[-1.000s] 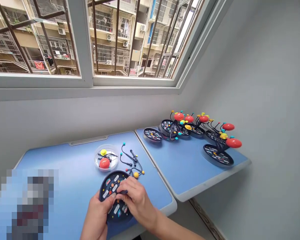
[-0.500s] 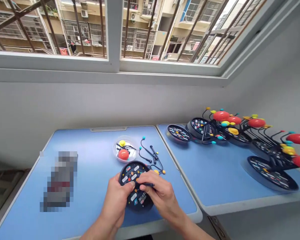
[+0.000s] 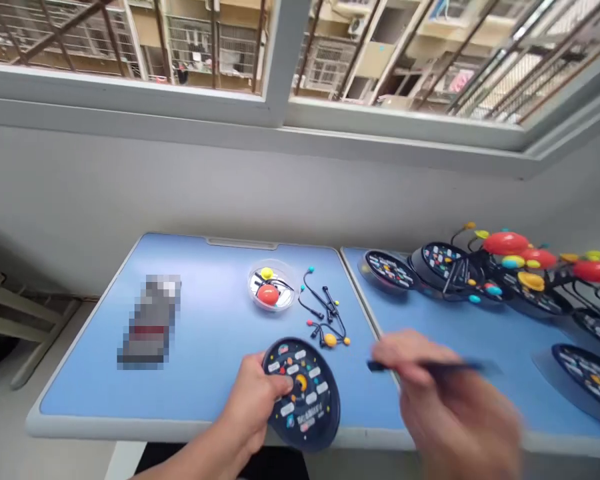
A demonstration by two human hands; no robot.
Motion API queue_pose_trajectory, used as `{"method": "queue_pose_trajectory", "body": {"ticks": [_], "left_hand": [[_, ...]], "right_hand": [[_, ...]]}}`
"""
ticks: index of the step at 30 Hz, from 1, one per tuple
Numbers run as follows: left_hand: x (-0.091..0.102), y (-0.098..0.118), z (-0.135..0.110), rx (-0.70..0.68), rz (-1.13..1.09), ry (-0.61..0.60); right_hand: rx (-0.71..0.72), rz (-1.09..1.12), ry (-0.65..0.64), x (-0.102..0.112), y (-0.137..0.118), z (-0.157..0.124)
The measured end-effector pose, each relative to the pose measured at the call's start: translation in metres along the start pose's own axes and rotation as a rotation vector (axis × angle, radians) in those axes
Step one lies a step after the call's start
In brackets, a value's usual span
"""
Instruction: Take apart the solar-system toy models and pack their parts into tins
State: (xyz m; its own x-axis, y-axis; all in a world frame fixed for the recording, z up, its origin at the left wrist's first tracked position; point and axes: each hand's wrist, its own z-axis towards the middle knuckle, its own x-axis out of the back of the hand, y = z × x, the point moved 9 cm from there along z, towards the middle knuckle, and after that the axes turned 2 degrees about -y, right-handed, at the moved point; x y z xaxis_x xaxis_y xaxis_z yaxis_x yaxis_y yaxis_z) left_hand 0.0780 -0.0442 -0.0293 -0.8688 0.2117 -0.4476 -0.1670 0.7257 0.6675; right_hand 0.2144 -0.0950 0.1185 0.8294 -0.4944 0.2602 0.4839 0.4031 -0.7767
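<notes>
My left hand [image 3: 253,405] grips the left edge of a round black base disc [image 3: 305,393] printed with coloured labels, near the front edge of the blue table [image 3: 200,347]. My right hand [image 3: 445,393], blurred by motion, is raised to the right of the disc and pinches a thin dark rod [image 3: 430,366] that points sideways. Behind the disc lie several loose black wire arms with small coloured balls [image 3: 325,317]. A clear round dish [image 3: 271,288] holds a red ball, a yellow ball and more wire pieces.
A second blue table [image 3: 475,333] on the right carries several black discs and assembled models with red, yellow and teal balls [image 3: 505,260]. A pixelated object [image 3: 150,323] lies at the left. A grey wall and a barred window stand behind.
My right hand has left the disc and swung out to the right with the dark rod. The view has tilted down and panned left. The left hand still holds the disc.
</notes>
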Motion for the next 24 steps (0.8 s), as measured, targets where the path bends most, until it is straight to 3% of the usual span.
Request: {"method": "queue_pose_trajectory", "body": {"ticks": [4, 10, 13, 16, 24], "left_hand": [[-0.002, 0.019, -0.007, -0.119, 0.003, -0.068], [0.038, 0.048, -0.006, -0.217, -0.021, 0.053], [0.059, 0.066, -0.007, -0.294, -0.029, 0.165], [0.073, 0.081, -0.006, -0.342, -0.032, 0.268], [0.085, 0.106, 0.003, -0.421, -0.089, 0.347]], "right_hand": [[-0.248, 0.110, -0.069, -0.007, 0.040, 0.001], [-0.395, 0.123, 0.013, -0.020, 0.086, 0.030], [-0.385, 0.013, -0.103, -0.045, 0.105, 0.056], [-0.276, -0.192, -0.158, -0.062, 0.120, 0.079], [-0.161, -0.509, -0.257, -0.089, 0.145, 0.102]]}}
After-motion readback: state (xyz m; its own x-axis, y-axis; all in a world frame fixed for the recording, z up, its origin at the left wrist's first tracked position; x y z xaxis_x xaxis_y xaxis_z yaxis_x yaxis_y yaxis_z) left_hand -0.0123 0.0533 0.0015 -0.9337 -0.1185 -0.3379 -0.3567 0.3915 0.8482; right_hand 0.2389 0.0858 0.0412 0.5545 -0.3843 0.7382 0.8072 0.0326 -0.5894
